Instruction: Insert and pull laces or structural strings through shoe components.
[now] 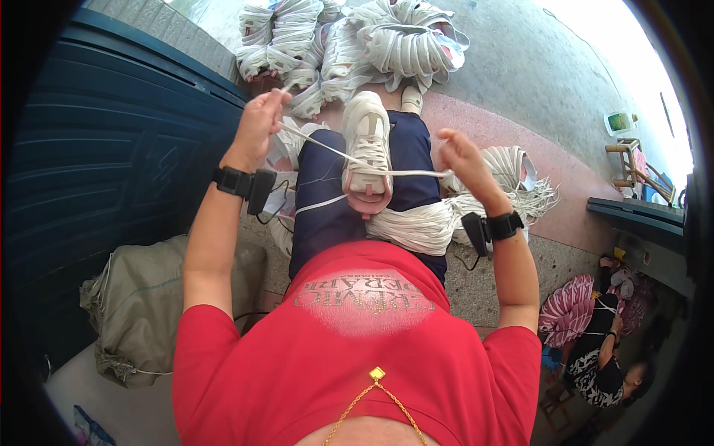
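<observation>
A white sneaker (367, 115) with a pink heel lies across my lap, its toe pointing away from me. White shoelace (416, 173) crosses over the shoe's upper part, and its two sides stretch out to my hands. My left hand (260, 123), raised to the left of the toe, pinches one side of the lace. To the right of the shoe, my right hand (462, 157) closes on the other side, which runs nearly level. Just below the heel, a thick bundle of white laces (413, 226) rests on my thigh.
Many white shoes (405, 44) are heaped beyond my feet. More shoes (506, 167) and loose laces (541, 201) sit at my right. A dark blue door (119, 141) and a grey-green sack (175, 305) are at left. Another person (599, 368) sits by pink shoes (569, 308) at lower right.
</observation>
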The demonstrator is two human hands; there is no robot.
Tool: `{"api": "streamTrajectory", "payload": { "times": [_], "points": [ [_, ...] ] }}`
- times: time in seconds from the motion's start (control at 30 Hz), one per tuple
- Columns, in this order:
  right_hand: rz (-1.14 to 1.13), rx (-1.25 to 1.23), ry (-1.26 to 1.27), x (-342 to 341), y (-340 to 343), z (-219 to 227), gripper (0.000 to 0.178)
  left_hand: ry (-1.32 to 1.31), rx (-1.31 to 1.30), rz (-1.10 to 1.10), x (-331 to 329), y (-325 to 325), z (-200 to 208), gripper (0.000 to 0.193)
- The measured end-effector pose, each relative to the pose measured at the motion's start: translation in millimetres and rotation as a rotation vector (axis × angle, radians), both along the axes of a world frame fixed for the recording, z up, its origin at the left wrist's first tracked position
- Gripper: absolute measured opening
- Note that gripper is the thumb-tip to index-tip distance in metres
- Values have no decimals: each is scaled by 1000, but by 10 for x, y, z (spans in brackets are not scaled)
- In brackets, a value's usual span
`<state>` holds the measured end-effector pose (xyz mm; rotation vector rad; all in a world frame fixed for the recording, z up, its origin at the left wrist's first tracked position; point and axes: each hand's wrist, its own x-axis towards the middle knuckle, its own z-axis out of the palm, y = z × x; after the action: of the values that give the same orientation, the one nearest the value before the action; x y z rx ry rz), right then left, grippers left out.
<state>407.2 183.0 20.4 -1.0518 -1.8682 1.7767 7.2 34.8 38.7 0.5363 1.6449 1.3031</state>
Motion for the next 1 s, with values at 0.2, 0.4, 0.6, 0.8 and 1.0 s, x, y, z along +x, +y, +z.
{"api": "streamTrajectory", "payload": {
  "times": [0.2, 0.4, 0.6, 0.8, 1.0],
  "points": [
    [418, 185, -307, -141, -650, -483, 21, 485, -199, -512, 914, -478, -524, 26],
    [273, 780, -252, -367, -772, -773, 18, 677, -56, -542, 1182, -621, -759, 25],
    [259, 834, -318, -441, -798, -874, 20, 635, -138, -453, 1139, -648, -682, 25],
    [331, 1051, -382, -551, -864, -803, 21, 798, -80, -404, 1152, -656, -886, 20],
    [413, 1353, -452, -614, -888, -725, 18, 950, -59, -373, 1245, -607, -921, 18]
  ]
}}
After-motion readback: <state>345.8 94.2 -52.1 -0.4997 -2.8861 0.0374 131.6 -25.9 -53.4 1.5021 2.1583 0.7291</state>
